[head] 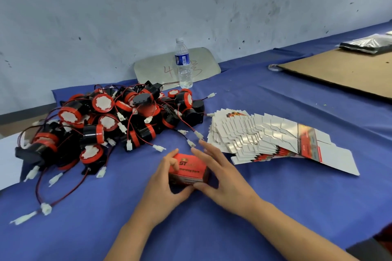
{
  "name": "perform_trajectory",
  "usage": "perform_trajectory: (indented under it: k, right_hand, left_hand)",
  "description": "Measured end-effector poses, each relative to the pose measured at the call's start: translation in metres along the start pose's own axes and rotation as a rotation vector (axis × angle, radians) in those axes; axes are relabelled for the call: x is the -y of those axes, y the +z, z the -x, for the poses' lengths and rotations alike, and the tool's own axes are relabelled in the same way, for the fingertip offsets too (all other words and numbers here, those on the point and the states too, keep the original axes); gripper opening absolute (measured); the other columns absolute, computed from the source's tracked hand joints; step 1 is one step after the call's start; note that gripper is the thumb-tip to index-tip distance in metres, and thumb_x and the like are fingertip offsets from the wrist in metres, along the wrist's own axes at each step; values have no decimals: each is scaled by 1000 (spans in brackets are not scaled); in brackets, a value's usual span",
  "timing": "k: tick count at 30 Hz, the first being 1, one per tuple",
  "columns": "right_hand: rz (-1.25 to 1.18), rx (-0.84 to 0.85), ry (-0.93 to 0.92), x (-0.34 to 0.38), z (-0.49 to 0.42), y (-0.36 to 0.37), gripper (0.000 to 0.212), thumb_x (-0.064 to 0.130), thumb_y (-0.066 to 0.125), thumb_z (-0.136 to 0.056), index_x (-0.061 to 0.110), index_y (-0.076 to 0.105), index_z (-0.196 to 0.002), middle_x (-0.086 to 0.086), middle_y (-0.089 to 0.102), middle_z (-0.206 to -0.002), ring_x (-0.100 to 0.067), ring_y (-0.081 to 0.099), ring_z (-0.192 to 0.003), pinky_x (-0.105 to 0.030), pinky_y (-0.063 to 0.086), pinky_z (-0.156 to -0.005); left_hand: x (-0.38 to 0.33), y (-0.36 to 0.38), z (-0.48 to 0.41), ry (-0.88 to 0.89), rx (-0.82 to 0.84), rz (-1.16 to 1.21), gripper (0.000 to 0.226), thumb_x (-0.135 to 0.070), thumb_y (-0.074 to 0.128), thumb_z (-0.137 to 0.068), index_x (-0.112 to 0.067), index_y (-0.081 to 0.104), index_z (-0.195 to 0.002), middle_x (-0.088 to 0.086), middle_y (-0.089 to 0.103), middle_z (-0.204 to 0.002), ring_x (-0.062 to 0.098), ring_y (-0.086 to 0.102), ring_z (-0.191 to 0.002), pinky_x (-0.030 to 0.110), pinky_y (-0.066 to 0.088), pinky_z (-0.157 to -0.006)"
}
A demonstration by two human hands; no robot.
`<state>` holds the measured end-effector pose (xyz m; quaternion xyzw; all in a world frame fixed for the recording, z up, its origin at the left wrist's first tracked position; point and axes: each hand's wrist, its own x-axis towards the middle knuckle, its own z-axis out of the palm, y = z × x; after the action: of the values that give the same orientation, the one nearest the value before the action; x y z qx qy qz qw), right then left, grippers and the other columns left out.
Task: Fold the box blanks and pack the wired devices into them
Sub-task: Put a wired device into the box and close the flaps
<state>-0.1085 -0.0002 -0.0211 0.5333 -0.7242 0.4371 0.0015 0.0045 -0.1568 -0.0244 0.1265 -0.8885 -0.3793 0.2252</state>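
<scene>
Resting on the blue table cloth (pixel 244 229), a folded red box (pixel 188 170) sits between both hands. Left hand (pixel 164 188) grasps its left end, fingers curled over the top edge and thumb under the near edge. Right hand (pixel 222 178) lies along the right side, fingers extended past the far edge, thumb touching the near lower edge. Wired devices (pixel 110 123) are heaped to the left; fanned box blanks (pixel 271 140) lie to the right. A water bottle (pixel 183 63) stands behind.
</scene>
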Motion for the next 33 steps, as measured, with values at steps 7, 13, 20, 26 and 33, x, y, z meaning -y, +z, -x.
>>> perform_trajectory:
  k: [7, 13, 20, 26, 33]
  right_hand:
    - [-258, -134, 155, 7, 3, -7, 37, 46, 53, -88, 27, 59, -120, 11, 65, -106, -6, 61, -96, -21, 47, -82]
    - [-214, -178, 138, 10, 3, -4, 31, 61, 59, -71, 37, 47, -88, 25, 58, -76, -2, 56, -73, -13, 40, -63]
    - [-224, -242, 173, 8, -2, -2, 33, 67, 56, -71, 36, 51, -80, 18, 61, -73, -4, 57, -68, -15, 42, -60]
    - [-283, -411, 127, 5, 4, -11, 26, 55, 61, -75, 33, 55, -87, 15, 64, -83, -6, 59, -72, -13, 43, -62]
    - [-206, -760, 57, 19, 19, -35, 42, 38, 70, -67, 39, 46, -101, 12, 57, -98, 2, 55, -87, -7, 42, -74]
  left_hand:
    - [-17, -1, 2, 48, -3, 22, 63, -57, 86, -54, -40, 52, -104, -28, 58, -109, -3, 60, -94, 9, 47, -71]
    - [-32, 10, 7, -21, -11, 205, 58, -64, 80, -48, -31, 59, -91, -17, 70, -85, 2, 65, -70, 13, 48, -57]
    - [-33, 15, 7, -81, 14, 310, 42, -58, 76, -52, -41, 60, -87, -11, 67, -75, 2, 59, -62, 13, 43, -54]
    - [-26, 12, 7, -77, 6, 373, 69, -59, 72, -62, -47, 47, -126, -14, 64, -109, 12, 67, -95, 26, 55, -75]
    - [-21, 13, 1, -94, -25, 385, 51, -46, 55, -85, -28, 44, -132, 0, 68, -104, 27, 69, -79, 38, 54, -81]
